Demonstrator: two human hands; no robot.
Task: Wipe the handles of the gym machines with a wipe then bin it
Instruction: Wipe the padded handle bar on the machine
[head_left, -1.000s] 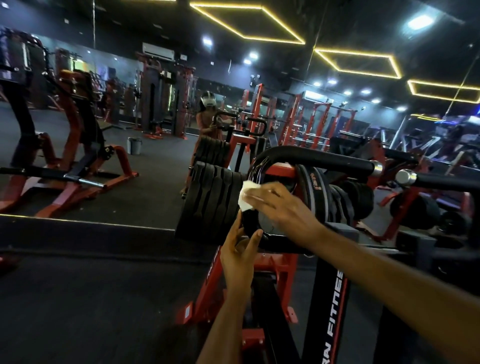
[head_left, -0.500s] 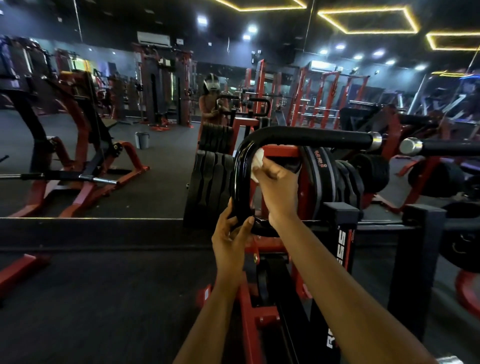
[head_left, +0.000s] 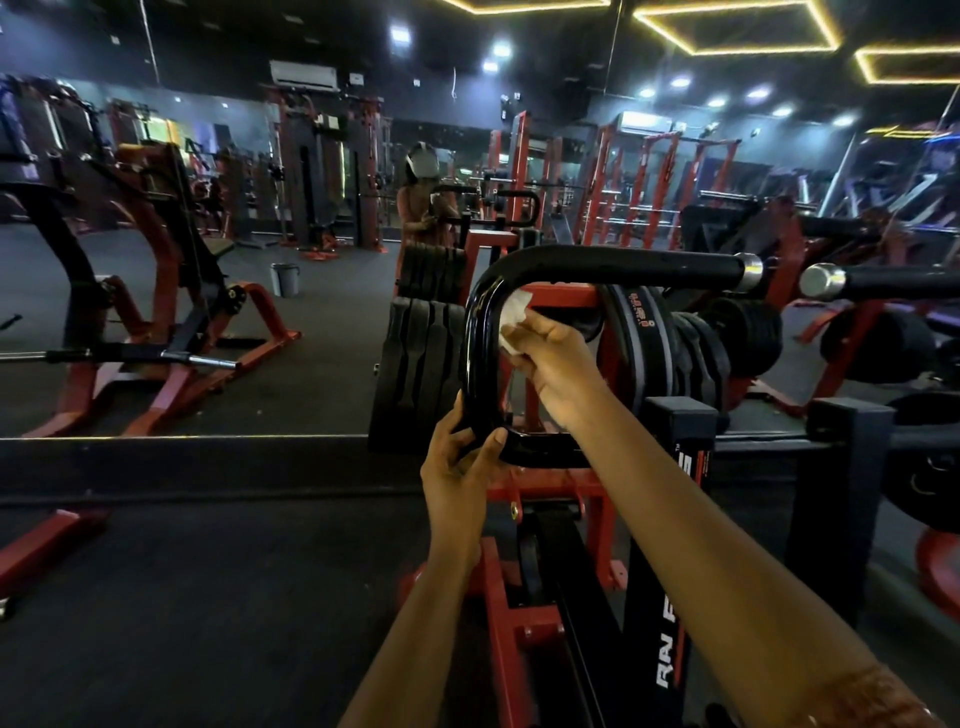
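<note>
A glossy black curved handle (head_left: 480, 332) rises from a red and black gym machine in front of me and bends into a horizontal bar (head_left: 623, 267). My right hand (head_left: 556, 364) holds a white wipe (head_left: 511, 319) against the inner side of the handle's upright part, just under the bend. My left hand (head_left: 462, 467) grips the handle's lower bend, thumb on the front and fingers behind.
A wall mirror ahead reflects me and the gym. Black weight plates (head_left: 644, 348) hang on the machine to the right of the handle. A second bar with a chrome end (head_left: 821, 280) points in from the right. A grey bucket (head_left: 284, 279) appears in the mirror. Dark floor lies to the left.
My right hand with the wipe has slid up the handle from its lower part toward the upper bend. My left hand has stayed at the lower bend. My view has tilted downward.
</note>
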